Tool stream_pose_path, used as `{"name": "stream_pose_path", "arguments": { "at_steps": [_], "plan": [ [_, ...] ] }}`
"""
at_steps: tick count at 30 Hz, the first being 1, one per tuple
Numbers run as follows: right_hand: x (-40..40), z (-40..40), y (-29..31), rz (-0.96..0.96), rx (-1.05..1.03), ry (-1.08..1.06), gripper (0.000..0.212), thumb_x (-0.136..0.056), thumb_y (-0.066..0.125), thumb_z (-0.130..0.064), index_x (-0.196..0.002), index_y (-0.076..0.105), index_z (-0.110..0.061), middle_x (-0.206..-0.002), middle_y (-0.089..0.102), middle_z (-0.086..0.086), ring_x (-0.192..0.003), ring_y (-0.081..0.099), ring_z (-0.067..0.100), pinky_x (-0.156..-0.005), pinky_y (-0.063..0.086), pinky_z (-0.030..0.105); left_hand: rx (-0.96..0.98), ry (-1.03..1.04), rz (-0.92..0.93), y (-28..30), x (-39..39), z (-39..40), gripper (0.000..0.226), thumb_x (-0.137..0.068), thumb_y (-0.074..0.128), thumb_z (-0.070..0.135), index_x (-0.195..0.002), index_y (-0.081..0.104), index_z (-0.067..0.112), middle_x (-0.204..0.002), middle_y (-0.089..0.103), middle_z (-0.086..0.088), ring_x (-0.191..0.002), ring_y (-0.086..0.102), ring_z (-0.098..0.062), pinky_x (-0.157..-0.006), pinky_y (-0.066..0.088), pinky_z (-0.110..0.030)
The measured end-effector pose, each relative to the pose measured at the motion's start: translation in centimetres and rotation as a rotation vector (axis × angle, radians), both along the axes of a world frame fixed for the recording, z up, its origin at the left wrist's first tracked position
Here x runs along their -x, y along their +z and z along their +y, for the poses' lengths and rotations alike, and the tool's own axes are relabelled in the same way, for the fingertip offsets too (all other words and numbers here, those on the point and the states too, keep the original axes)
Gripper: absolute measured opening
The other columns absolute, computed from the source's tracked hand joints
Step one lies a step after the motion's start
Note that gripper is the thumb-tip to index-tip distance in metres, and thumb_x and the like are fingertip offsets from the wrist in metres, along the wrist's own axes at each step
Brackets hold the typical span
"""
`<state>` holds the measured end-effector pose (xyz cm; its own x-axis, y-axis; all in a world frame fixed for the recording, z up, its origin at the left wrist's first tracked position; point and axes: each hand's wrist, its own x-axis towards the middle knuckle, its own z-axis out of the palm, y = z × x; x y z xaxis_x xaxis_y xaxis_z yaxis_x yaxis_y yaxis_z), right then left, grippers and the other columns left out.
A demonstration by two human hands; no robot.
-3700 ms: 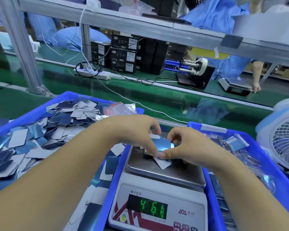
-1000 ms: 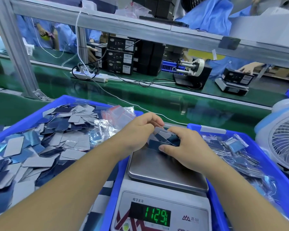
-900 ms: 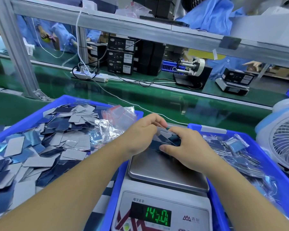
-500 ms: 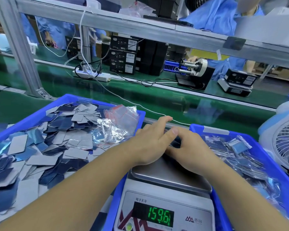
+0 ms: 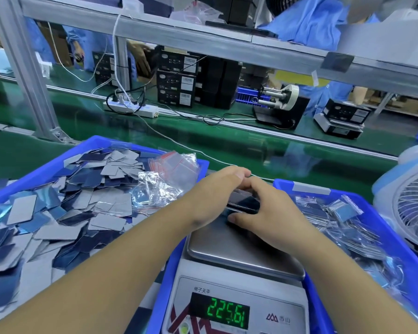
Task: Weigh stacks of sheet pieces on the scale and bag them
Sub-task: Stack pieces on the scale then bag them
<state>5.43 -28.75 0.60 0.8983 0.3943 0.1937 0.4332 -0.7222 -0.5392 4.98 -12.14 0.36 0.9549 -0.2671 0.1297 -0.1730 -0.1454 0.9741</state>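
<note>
two hands worked over one scale (image 5: 237,280), which stood between two blue bins. one stack of sheet pieces (image 5: 243,203) sat at the far edge of the scale's steel pan, pressed between both hands. the left hand (image 5: 217,194) reached across the stack from the left, its fingers laid over the top and far side, its grip closed round the stack. the right hand (image 5: 268,208) met it from the right, thumb at the near lower edge of the stack and fingers curled over the top, its grip likewise grasping the stack. the fingertips of both hands touched above the stack. both forearms ran in from the near edge of the frame, bare. the display (image 5: 219,310) showed green digits reading 225.61. the left bin (image 5: 46,165) held loose sheet pieces too many to count, grey and dark blue, plus a heap of empty clear bags (image 5: 164,182) at its far right corner. the right bin (image 5: 408,239) held filled bags (image 5: 336,213), number not countable. one fan (image 5: 410,201) stood just beside the right bin on the green table (image 5: 227,143).
</note>
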Motion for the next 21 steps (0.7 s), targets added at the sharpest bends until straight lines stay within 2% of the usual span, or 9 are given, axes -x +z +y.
{"name": "stream_pose_path", "arguments": {
  "at_steps": [2, 5, 7, 9, 11, 12, 15, 17, 21],
  "plan": [
    [-0.1, -0.2, 0.0, -0.016, -0.014, -0.009, 0.041, -0.077, 0.08, -0.032, -0.106, 0.054, -0.045, -0.094, 0.062, -0.033, -0.091, 0.053, -0.017, -0.072, 0.037, 0.001, -0.095, 0.024, -0.035, 0.1, -0.1, 0.4, 0.033, -0.107, 0.037, 0.019, -0.115, 0.066, 0.032, -0.115, 0.068, 0.019, -0.112, 0.06, 0.004, -0.099, 0.044, -0.019],
    [-0.2, -0.2, 0.1, -0.019, -0.011, -0.017, 0.037, -0.078, 0.08, -0.031, -0.105, 0.057, -0.042, -0.089, 0.063, -0.03, -0.087, 0.054, -0.016, -0.069, 0.038, 0.002, -0.217, 0.052, -0.078, 0.2, -0.3, 0.9, 0.031, -0.104, 0.045, 0.014, -0.119, 0.069, 0.025, -0.119, 0.069, 0.013, -0.115, 0.061, -0.003, -0.105, 0.044, -0.026],
    [-0.3, -0.3, 0.1, -0.006, -0.002, -0.033, 0.034, -0.078, 0.079, -0.033, -0.104, 0.059, -0.037, -0.084, 0.065, -0.025, -0.085, 0.055, -0.012, -0.068, 0.041, 0.005, -0.274, 0.092, -0.106, 0.3, -0.5, 1.6, 0.026, -0.1, 0.053, 0.017, -0.107, 0.072, 0.034, -0.106, 0.074, 0.013, -0.104, 0.065, -0.004, -0.096, 0.049, -0.025],
    [-0.4, -0.4, 0.1, 0.008, -0.009, -0.046, 0.032, -0.077, 0.08, -0.033, -0.1, 0.058, -0.035, -0.081, 0.065, -0.023, -0.083, 0.056, -0.009, -0.067, 0.043, 0.008, -0.323, 0.118, -0.127, 0.4, -0.7, 2.4, 0.024, -0.097, 0.061, 0.02, -0.089, 0.072, 0.04, -0.09, 0.075, 0.013, -0.086, 0.067, -0.001, -0.081, 0.051, -0.017],
    [-0.4, -0.4, 0.2, 0.027, -0.019, -0.044, 0.033, -0.077, 0.081, -0.033, -0.1, 0.057, -0.035, -0.081, 0.066, -0.024, -0.081, 0.058, -0.006, -0.067, 0.045, 0.01, -0.289, 0.119, -0.103, 0.4, -0.8, 2.9, 0.024, -0.096, 0.065, 0.02, -0.084, 0.073, 0.039, -0.084, 0.075, 0.016, -0.078, 0.067, 0.004, -0.072, 0.049, -0.009],
    [-0.4, -0.4, 0.2, 0.037, -0.019, -0.04, 0.034, -0.077, 0.081, -0.033, -0.101, 0.057, -0.035, -0.083, 0.067, -0.022, -0.08, 0.06, -0.004, -0.067, 0.045, 0.011, -0.26, 0.114, -0.074, 0.4, -0.8, 3.0, 0.023, -0.096, 0.065, 0.019, -0.085, 0.075, 0.037, -0.084, 0.076, 0.015, -0.08, 0.068, 0.003, -0.073, 0.049, -0.009],
    [-0.3, -0.5, 0.3, 0.068, -0.036, -0.031, 0.038, -0.077, 0.082, -0.031, -0.102, 0.055, -0.036, -0.087, 0.069, -0.018, -0.076, 0.061, -0.001, -0.07, 0.049, 0.02, -0.185, 0.101, 0.008, 0.2, -1.1, 3.1, 0.019, -0.096, 0.065, 0.015, -0.092, 0.078, 0.027, -0.092, 0.078, 0.007, -0.094, 0.072, -0.01, -0.089, 0.054, -0.023],
    [-0.3, -0.5, 0.4, 0.068, -0.044, -0.03, 0.04, -0.076, 0.084, -0.031, -0.099, 0.052, -0.039, -0.085, 0.067, -0.019, -0.071, 0.059, -0.005, -0.066, 0.045, 0.017, -0.132, 0.112, 0.031, 0.1, -1.2, 3.2, 0.018, -0.097, 0.063, 0.012, -0.093, 0.078, 0.022, -0.094, 0.078, 0.001, -0.097, 0.072, -0.018, -0.093, 0.055, -0.031],
    [-0.1, -0.3, 0.7, 0.052, -0.03, -0.03, 0.044, -0.074, 0.085, -0.032, -0.094, 0.048, -0.046, -0.083, 0.057, -0.024, -0.07, 0.052, -0.014, -0.06, 0.037, 0.009, -0.023, 0.092, 0.093, 0.0, -1.2, 3.1, 0.02, -0.099, 0.059, 0.008, -0.092, 0.076, 0.016, -0.09, 0.078, -0.006, -0.082, 0.073, -0.017, -0.079, 0.06, -0.03]
  ]
}}
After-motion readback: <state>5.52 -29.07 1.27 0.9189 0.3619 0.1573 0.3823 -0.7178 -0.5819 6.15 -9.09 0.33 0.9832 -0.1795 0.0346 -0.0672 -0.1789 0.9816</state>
